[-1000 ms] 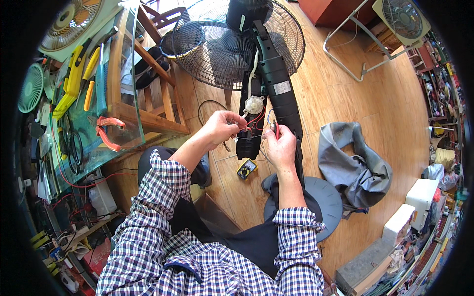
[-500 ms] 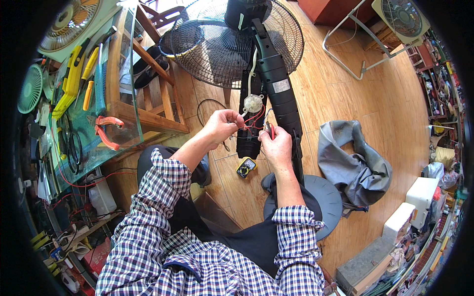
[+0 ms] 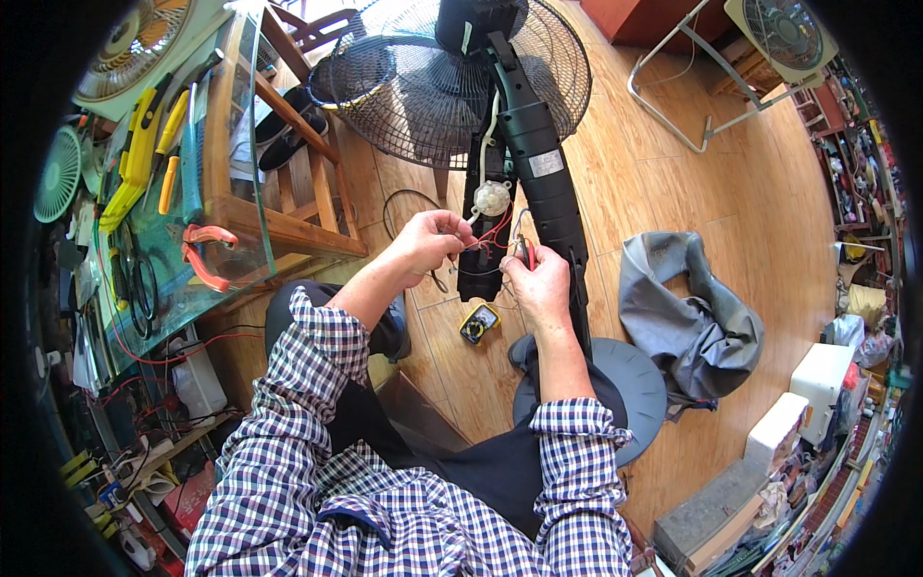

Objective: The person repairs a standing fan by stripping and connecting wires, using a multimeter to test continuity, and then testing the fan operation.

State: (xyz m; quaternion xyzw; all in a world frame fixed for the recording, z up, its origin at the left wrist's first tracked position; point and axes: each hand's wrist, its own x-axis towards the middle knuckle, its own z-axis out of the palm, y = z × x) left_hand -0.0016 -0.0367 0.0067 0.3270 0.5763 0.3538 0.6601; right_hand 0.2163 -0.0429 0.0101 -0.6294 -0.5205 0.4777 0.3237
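Note:
A black pedestal fan (image 3: 546, 197) leans in front of me, with its column casing open and red wires (image 3: 492, 236) spilling out. Beside the wires, a round translucent plastic part (image 3: 491, 199) hangs on a pale cable. My left hand (image 3: 433, 245) pinches a red wire at the left of the opening. Closed in my right hand (image 3: 541, 288) is a small red-and-black tool (image 3: 528, 254); its kind is mostly hidden by my fingers. Thin dark leads run near both hands. Below them, a yellow multimeter (image 3: 479, 324) lies on the floor.
To the left, a glass-topped table (image 3: 231, 260) carries cutters, screwdrivers and red-handled pliers (image 3: 207, 258). A grey cover (image 3: 687, 317) lies on the floor at the right, near the fan's round base (image 3: 639, 394). Crowded shelves and boxes line the right edge.
My hands stay almost in place at the wires, with slight finger shifts. The fan's open casing and translucent part have moved slightly upward in view.

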